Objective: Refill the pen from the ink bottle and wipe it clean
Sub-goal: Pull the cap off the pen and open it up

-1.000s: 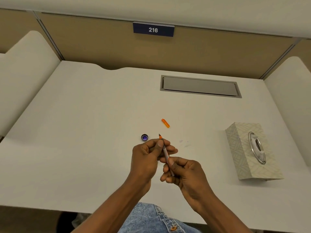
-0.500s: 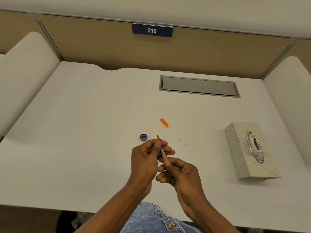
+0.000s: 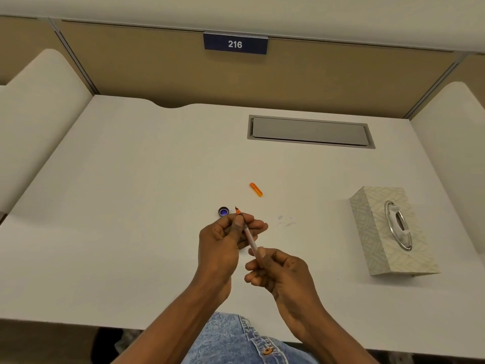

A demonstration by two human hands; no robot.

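Watching from my remote station, I see the left hand (image 3: 223, 240) pinch the pen (image 3: 250, 239) just behind its orange nib section, thumb on top. The right hand (image 3: 283, 271) pinches the rear of the clear barrel. The pen is held over the desk (image 3: 131, 206), nib pointing away from the person.

Just beside the nib stands a small dark pot (image 3: 223, 211) with purple inside. I take it for the ink bottle or its cap but cannot tell which. An orange cap (image 3: 256, 189) lies farther out. Faint purple smudges (image 3: 286, 221) mark the desktop to the right, and the tissue box (image 3: 388, 232) sits well apart on the right.

The risks, as I judge them:
- If the two hands twist or pull unevenly, the barrel could come loose and drip ink onto the desk or the jeans below.
- A knuckle could tip the open pot.
- Wet fingers could spread more smudges before a tissue is reached.
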